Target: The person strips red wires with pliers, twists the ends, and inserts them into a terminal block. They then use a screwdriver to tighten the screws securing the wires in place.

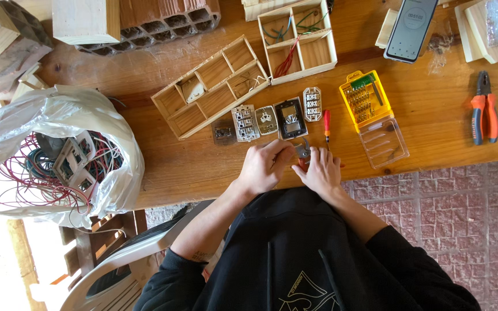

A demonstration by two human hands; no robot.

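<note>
My left hand [265, 166] and my right hand [320, 170] meet at the table's front edge, both closed on a small grey tool with reddish handles [302, 152], likely pliers or cutters; whatever sits in its jaws is hidden. Just beyond my hands lies a row of electrical switch and socket parts [267, 120]. A small red screwdriver [327, 124] rests beside them.
Two wooden divider trays [210, 86] [298, 38] hold wire bits. An open yellow bit case [370, 106] and orange pliers [484, 108] lie to the right, a phone [410, 27] beyond. A plastic bag of wires [59, 155] sits left, bricks [168, 23] behind.
</note>
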